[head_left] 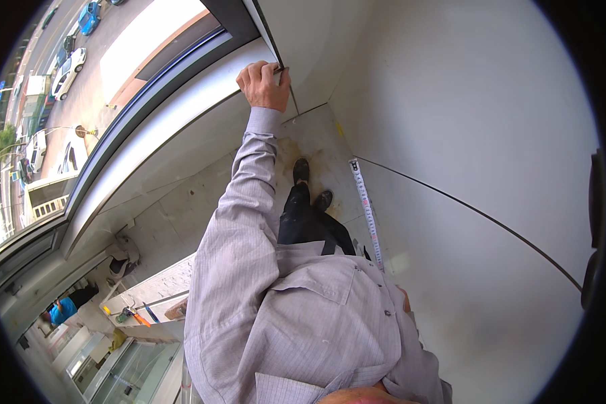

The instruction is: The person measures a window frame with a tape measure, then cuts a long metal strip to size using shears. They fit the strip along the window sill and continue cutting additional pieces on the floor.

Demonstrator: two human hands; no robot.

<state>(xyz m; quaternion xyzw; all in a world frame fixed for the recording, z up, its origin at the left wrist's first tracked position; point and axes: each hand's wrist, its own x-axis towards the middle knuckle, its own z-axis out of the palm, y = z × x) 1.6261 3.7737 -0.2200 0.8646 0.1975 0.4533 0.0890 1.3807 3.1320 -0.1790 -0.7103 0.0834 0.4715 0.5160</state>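
My left hand point(264, 86) reaches out to the corner where the white window sill point(182, 101) meets the wall panel point(313, 47). Its fingers are curled in, with a small dark thing at the fingertips that I cannot make out. An extended tape measure point(365, 205), its white blade marked in black and red, runs out past my right side. Its lower end disappears behind my shirt. Only a sliver of my right hand point(405, 299) shows beside the shirt; its fingers are hidden, so whether it holds the tape measure is unclear.
Large pale wall panels point(478, 135) with a dark seam rise on the right. The framed window point(135, 114) overlooks parked cars at left. My shoes point(301, 172) stand on stained floor tiles. Behind at left, a board point(158, 286) bears tools; another person point(62, 310) is farther off.
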